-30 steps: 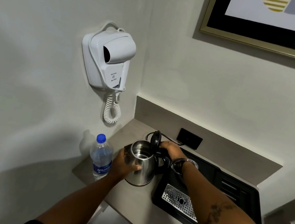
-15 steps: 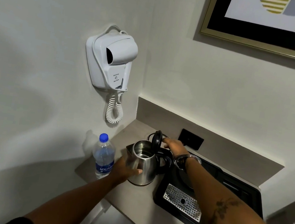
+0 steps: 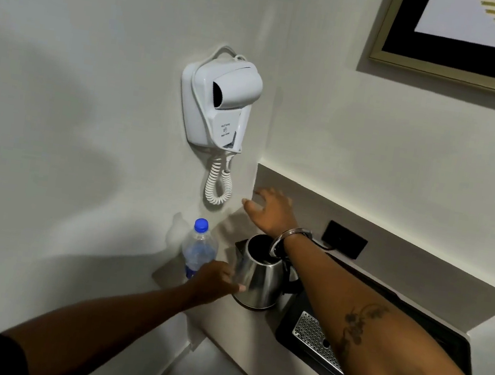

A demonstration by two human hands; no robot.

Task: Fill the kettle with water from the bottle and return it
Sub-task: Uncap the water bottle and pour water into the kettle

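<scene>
A steel kettle [image 3: 261, 280] stands on the grey counter [image 3: 239, 329], its top open and dark inside. My left hand [image 3: 214, 281] rests against the kettle's left side, fingers wrapped on its body. Just left of that hand stands a clear water bottle [image 3: 197, 250] with a blue cap and blue label, close to the wall. My right hand [image 3: 270, 209] hovers above and behind the kettle, fingers spread, holding nothing. A bracelet on that wrist hides the kettle's lid and handle top.
A black tray [image 3: 409, 337] with a perforated metal drip plate [image 3: 314, 339] lies right of the kettle. A white wall hair dryer [image 3: 219, 104] with a coiled cord hangs above the bottle. A black socket [image 3: 345, 240] sits on the backsplash. A framed picture [image 3: 470, 37] hangs top right.
My right hand has left the kettle's lid and risen up and left toward the wall, fingers spreading. My left hand stays on the kettle body. The view has shifted.
</scene>
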